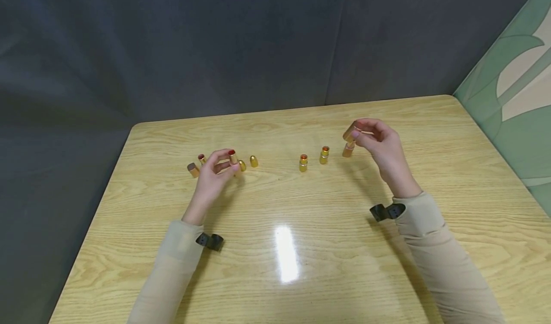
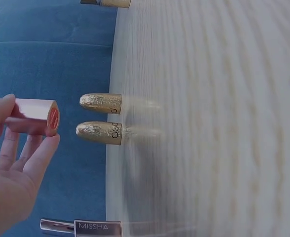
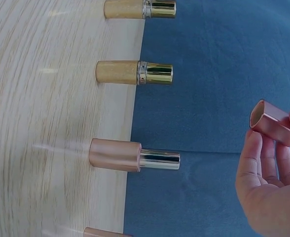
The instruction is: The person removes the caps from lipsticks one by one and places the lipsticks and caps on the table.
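Observation:
My left hand [image 1: 211,178] pinches an uncapped rose-gold lipstick tube [image 2: 32,117] between thumb and fingers, held above the table; a red label shows on its lower end. Two gold bullet-shaped caps [image 2: 99,132] stand beside it. My right hand [image 1: 380,149] pinches a rose-gold lipstick cap [image 3: 274,122], its hollow end tilted downward. Apart from that cap stands a rose-gold lipstick base [image 3: 116,155] with a silver inner tube. Two gold uncapped lipsticks [image 1: 303,163] stand upright to its left in the head view.
At the left stand a copper-coloured piece [image 1: 193,170] and an uncapped MISSHA lipstick [image 2: 96,228]. Part of another rose-gold item [image 3: 105,232] shows at the right wrist view's lower edge. A dark cloth [image 1: 236,41] hangs behind the wooden table [image 1: 241,285]; a green patterned panel [image 1: 508,70] stands right.

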`<state>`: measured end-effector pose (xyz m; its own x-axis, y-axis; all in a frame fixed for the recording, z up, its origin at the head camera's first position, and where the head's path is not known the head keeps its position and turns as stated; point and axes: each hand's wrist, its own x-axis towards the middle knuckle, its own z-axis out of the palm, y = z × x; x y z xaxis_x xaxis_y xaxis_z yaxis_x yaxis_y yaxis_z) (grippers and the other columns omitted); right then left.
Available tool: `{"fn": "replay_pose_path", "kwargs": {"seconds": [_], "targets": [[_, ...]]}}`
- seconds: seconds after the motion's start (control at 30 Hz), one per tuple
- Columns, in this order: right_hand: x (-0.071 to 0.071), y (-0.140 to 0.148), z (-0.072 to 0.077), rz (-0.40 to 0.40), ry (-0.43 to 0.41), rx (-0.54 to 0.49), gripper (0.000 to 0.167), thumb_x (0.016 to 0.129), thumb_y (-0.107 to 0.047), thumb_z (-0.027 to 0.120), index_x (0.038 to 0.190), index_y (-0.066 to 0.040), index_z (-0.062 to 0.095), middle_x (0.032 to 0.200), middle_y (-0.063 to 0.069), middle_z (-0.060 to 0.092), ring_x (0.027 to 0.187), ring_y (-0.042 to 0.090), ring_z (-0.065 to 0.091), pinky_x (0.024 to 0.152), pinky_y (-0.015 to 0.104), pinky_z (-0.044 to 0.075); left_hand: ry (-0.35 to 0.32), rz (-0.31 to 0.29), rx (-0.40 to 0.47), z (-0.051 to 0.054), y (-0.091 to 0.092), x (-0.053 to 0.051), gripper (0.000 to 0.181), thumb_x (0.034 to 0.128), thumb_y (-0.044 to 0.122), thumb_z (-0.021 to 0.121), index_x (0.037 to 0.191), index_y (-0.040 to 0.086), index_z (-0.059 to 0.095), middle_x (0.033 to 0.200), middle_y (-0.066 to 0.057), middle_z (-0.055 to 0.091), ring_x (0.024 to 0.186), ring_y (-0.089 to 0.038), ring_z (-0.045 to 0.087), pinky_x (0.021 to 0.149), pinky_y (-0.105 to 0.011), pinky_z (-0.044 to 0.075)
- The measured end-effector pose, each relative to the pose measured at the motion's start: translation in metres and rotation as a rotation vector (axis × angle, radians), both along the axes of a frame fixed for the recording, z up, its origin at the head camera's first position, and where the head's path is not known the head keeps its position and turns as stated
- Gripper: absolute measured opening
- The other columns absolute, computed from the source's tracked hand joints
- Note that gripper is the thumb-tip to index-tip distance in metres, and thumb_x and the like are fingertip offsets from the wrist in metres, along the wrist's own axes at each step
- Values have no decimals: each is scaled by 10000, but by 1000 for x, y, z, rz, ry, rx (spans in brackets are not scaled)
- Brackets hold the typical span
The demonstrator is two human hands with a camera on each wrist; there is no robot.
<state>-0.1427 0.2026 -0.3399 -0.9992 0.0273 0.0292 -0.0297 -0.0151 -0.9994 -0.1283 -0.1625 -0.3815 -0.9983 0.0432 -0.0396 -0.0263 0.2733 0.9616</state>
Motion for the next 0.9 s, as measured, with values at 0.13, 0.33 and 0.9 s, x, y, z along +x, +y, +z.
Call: {"fn": "replay_pose_path", "kwargs": {"seconds": [0.13,0.33,0.9], "targets": [[0,-1,-1,8,-2,-10,181,887,-175,681,1049,-177,601,992,-112,617,916,-1,587,751,79,484,-8,11,31,-2,0,-1,427,921,4,588,1327,-3,456,1267,-130,501,1239,-316,523,791,-98,498],[-1,-2,-1,19,-18,18,176,901,-173,662,1058,-194,585,1015,-108,597,940,11,572,755,84,482,-28,42,54,-4,0,-3,429,918,-25,576,1326,-21,443,1243,-117,510,1243,-320,528,794,-81,500],[-2,0,-4,10,-25,15,198,893,-144,670,1067,-199,593,1022,-128,595,949,-1,570,789,71,477,-38,99,-29,-12,-4,-8,382,924,7,582,1286,-35,466,1245,-197,503,1214,-317,503,1020,-350,433]]}}
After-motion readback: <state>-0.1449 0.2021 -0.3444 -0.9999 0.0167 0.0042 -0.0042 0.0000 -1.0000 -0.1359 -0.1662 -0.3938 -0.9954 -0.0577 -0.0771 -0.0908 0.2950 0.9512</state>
